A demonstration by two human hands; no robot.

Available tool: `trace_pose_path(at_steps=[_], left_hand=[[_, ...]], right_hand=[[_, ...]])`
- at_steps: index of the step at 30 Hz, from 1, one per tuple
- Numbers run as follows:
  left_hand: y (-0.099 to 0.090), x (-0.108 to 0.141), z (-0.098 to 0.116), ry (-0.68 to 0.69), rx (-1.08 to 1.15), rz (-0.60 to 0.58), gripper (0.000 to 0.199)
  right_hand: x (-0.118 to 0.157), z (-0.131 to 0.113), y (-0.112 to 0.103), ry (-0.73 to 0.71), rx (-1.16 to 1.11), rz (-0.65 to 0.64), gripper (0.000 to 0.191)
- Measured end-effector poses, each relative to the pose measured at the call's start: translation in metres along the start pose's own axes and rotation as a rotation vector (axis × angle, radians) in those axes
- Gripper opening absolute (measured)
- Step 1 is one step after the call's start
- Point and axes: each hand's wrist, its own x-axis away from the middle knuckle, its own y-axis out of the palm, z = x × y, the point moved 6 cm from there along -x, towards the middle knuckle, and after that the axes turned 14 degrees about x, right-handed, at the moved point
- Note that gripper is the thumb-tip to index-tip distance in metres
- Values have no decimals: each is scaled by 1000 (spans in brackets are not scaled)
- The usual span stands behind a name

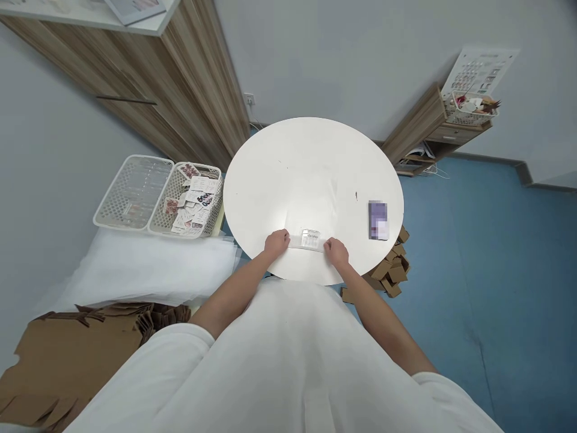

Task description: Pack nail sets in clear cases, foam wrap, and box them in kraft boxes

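Observation:
On the near part of the round white table (311, 144) lies a translucent sheet (311, 210), its near edge folded over into a strip. A small clear pack with printed marks (311, 239) rests at the middle of that strip. My left hand (276, 243) pinches the strip's left end, fingers closed. At the right end, my right hand (336, 251) is closed on the same sheet. The pack lies between both hands, and neither touches it.
A purple pixelated item (378, 221) lies at the table's right. To the left stand two white baskets (130, 192), one with cards (193, 204), beside stacked translucent sheets (153, 264) and flattened cardboard (76, 349). Small cardboard boxes (391, 269) sit on the floor at right.

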Motion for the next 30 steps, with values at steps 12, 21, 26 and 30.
trace_pose_path(at_steps=[12, 21, 26, 30], left_hand=[[22, 5, 37, 469, -146, -207, 41], [29, 3, 50, 447, -70, -314, 40], [27, 4, 55, 444, -102, -287, 39], [23, 15, 56, 416, -62, -367, 35]], right_hand=[[4, -31, -7, -426, 73, 178, 33], [1, -38, -4, -502, 27, 59, 32], [3, -43, -8, -511, 56, 36, 33], [18, -42, -13, -534, 51, -46, 35]])
